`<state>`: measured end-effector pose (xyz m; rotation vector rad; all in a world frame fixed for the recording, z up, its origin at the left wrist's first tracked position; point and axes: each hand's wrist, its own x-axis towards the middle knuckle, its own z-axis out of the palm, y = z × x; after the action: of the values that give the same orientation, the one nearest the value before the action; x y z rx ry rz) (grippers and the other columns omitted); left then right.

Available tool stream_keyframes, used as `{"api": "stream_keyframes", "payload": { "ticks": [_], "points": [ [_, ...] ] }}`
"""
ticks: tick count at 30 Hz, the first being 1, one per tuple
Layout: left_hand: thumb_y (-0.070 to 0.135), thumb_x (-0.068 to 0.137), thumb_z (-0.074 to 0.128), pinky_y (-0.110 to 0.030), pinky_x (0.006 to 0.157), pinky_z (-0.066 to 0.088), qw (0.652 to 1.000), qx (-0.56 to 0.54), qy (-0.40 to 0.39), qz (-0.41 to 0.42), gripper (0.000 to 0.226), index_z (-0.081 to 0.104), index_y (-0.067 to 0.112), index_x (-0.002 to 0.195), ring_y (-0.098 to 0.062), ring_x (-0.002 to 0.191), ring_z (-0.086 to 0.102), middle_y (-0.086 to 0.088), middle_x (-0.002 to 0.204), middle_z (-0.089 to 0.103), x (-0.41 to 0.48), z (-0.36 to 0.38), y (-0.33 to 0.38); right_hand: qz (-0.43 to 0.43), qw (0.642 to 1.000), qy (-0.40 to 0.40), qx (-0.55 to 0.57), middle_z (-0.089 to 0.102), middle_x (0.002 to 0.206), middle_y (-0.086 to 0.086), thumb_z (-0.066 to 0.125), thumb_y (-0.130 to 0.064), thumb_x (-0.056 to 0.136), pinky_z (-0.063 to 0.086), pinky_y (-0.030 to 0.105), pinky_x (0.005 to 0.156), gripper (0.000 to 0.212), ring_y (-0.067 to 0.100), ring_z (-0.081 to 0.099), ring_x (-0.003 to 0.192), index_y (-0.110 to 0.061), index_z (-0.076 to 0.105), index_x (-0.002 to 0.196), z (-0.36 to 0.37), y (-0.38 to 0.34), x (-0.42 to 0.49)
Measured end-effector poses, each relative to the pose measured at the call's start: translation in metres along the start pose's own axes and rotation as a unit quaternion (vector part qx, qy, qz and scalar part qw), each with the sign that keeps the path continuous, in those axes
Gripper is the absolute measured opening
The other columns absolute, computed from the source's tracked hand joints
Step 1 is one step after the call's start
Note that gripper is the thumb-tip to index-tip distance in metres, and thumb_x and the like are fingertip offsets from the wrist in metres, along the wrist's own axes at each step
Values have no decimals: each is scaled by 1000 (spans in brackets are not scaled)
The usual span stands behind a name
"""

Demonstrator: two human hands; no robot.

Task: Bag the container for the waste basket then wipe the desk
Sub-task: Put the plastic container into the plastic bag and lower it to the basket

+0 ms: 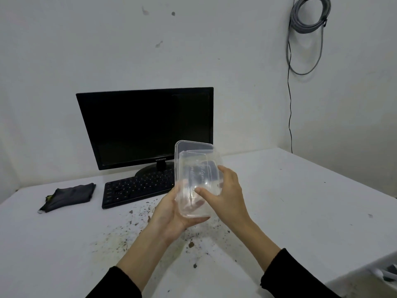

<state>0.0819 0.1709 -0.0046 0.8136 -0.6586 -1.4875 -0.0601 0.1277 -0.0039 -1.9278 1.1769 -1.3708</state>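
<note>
A clear plastic container (196, 168) with its lid is held up above the white desk (300, 201), in front of the monitor. My left hand (169, 214) cups it from below and the left. My right hand (227, 192) grips its right side, thumb pressed on the front face. Brown crumbs and dirt specks (150, 224) are scattered over the desk under my hands. A dark folded cloth (68, 196) lies on the desk at the left. No bag or waste basket is clearly in view.
A black monitor (148, 127) and black keyboard (137, 188) stand at the back of the desk against the wall. A coiled grey cable (309, 16) hangs on the right wall. The desk's right edge drops off at the lower right.
</note>
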Motion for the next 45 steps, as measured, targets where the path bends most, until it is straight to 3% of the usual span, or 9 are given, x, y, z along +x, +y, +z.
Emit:
{"api": "stream_keyframes", "payload": {
  "ticks": [6, 11, 15, 22, 28, 32, 35, 40, 45],
  "points": [
    [68, 90, 26, -61, 83, 52, 999, 37, 38, 11, 64, 59, 24, 123, -32, 104, 67, -15, 113, 70, 7, 2, 0, 26, 1000, -5, 12, 40, 138, -4, 77, -39, 75, 45, 41, 103, 82, 19, 48, 122, -24, 33, 143, 4, 1, 0],
    [57, 95, 30, -47, 70, 59, 991, 89, 78, 55, 53, 62, 23, 120, -31, 95, 71, -12, 105, 73, 11, 7, -1, 55, 996, -5, 67, 38, 125, -12, 75, -36, 79, 43, 32, 102, 76, 14, 46, 122, -28, 34, 143, 2, -6, -1],
    [53, 97, 28, -47, 74, 58, 985, 118, 94, 81, 47, 63, 23, 107, -32, 89, 72, -13, 96, 75, 14, 6, -4, 94, 990, 3, 109, 43, 137, -7, 73, -34, 82, 43, 36, 105, 68, 13, 47, 123, -24, 39, 140, 1, -6, 2],
    [43, 101, 31, -39, 69, 59, 952, 204, 122, 191, 36, 55, 26, 121, -32, 87, 72, -15, 97, 73, 15, -1, -12, 132, 976, 15, 173, 52, 133, -7, 68, -25, 84, 45, 43, 105, 52, 16, 51, 123, -23, 51, 133, 1, -5, 3],
    [38, 103, 27, -37, 68, 59, 934, 245, 133, 223, 32, 55, 32, 117, -28, 85, 72, -8, 98, 73, 16, -6, -20, 225, 931, 37, 284, 60, 121, 3, 66, -15, 86, 50, 48, 98, 33, 21, 59, 111, -16, 59, 118, -3, -3, 11],
    [33, 104, 26, -37, 70, 59, 936, 242, 135, 218, 31, 53, 39, 117, -28, 83, 72, -13, 95, 72, 16, -5, -21, 228, 929, 40, 288, 57, 98, 1, 63, -22, 89, 54, 46, 89, 13, 15, 56, 86, -12, 56, 93, -2, -4, 13],
    [35, 103, 27, -37, 73, 59, 931, 253, 137, 223, 31, 52, 45, 119, -27, 85, 72, -11, 97, 72, 15, -3, -22, 227, 932, 55, 276, 51, 90, -2, 60, -28, 91, 52, 47, 93, 18, 17, 52, 86, -18, 49, 80, 4, -3, 11],
    [38, 102, 30, -41, 79, 58, 925, 262, 128, 245, 38, 39, 46, 138, -25, 86, 71, -7, 102, 71, 12, -2, -22, 195, 934, 60, 293, 56, 109, -2, 60, -12, 90, 54, 32, 72, 25, 21, 60, 97, -24, 50, 109, 2, 0, 7],
    [36, 102, 31, -39, 76, 59, 928, 249, 127, 247, 39, 36, 46, 139, -26, 86, 71, -7, 104, 71, 11, -5, -19, 192, 933, 35, 304, 61, 114, 2, 59, -5, 87, 57, 48, 85, 36, 29, 65, 101, -28, 56, 114, 3, -3, 7]
  ]
}}
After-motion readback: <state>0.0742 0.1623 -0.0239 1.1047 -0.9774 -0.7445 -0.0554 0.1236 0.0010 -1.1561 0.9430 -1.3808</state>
